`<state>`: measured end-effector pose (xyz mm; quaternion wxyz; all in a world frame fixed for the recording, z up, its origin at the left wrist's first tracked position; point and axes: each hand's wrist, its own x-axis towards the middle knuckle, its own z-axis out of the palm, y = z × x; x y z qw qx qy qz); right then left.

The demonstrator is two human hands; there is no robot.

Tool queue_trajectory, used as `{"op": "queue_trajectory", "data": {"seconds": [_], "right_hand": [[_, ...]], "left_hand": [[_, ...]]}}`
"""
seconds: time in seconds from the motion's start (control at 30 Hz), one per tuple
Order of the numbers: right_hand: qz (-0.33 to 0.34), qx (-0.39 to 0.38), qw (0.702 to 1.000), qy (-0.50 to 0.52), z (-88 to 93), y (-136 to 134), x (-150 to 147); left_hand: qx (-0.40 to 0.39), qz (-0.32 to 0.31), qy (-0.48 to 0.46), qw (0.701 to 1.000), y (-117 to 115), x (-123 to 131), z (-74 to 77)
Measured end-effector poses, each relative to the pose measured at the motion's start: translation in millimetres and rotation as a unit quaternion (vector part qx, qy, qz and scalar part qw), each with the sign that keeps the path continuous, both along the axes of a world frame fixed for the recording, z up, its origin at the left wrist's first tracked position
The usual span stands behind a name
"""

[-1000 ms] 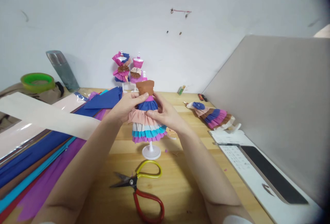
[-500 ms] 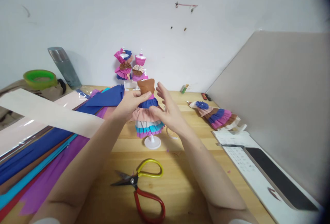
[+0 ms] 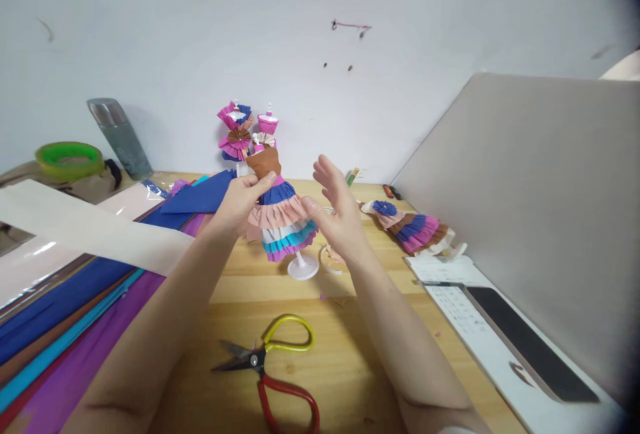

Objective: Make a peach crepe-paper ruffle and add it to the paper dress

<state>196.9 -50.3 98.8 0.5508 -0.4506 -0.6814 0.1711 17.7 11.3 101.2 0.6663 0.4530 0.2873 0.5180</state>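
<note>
A small doll dress form (image 3: 303, 266) on a white round base wears a paper dress (image 3: 280, 214) with a brown bodice, a pink waistband and ruffles in blue, peach, white, turquoise and purple. My left hand (image 3: 245, 197) grips it at the bodice and waist, thumb in front, and the form leans to the left. To its right, my right hand (image 3: 337, 211) is open, fingers spread upward, its thumb close to the peach ruffle; whether it touches I cannot tell. In front lie scissors (image 3: 255, 359) with one yellow and one red handle, blades parted.
Crepe paper strips (image 3: 100, 294) and a cream strip (image 3: 90, 224) cover the left side. Two dressed forms (image 3: 237, 137) stand by the wall. A grey bottle (image 3: 120, 137) and green tape roll (image 3: 69, 159) are back left. At right lie another ruffled dress (image 3: 415, 229) and a phone (image 3: 530, 344).
The dress form has tipped to the left in my left hand. My right hand has drawn away from the bodice to the right. The camera view has shifted slightly.
</note>
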Motion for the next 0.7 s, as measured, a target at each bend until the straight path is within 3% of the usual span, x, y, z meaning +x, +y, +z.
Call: {"op": "queue_trajectory", "data": {"seconds": [0.13, 0.27, 0.4, 0.57, 0.7], "right_hand": [[-0.021, -0.016, 0.998, 0.057, -1.0, 10.4, 15.7], [0.068, -0.137, 0.983, 0.105, -6.2, 18.1, 21.4], [0.195, -0.237, 0.939, 0.155, -13.2, 24.4, 26.3], [0.242, -0.317, 0.908, 0.132, -19.6, 31.6, 45.9], [0.313, -0.393, 0.856, 0.124, -26.5, 33.3, 44.2]], "left_hand": [[0.009, -0.010, -0.070, 0.997, 6.8, -12.4, 8.9], [-0.025, -0.009, -0.105, 0.994, 11.7, -20.2, 12.8], [-0.006, 0.009, -0.126, 0.992, 12.2, -20.1, 10.4], [0.041, 0.059, -0.143, 0.987, 8.3, -16.6, 11.6], [0.052, 0.114, -0.158, 0.979, 5.8, -12.9, 13.2]]}}
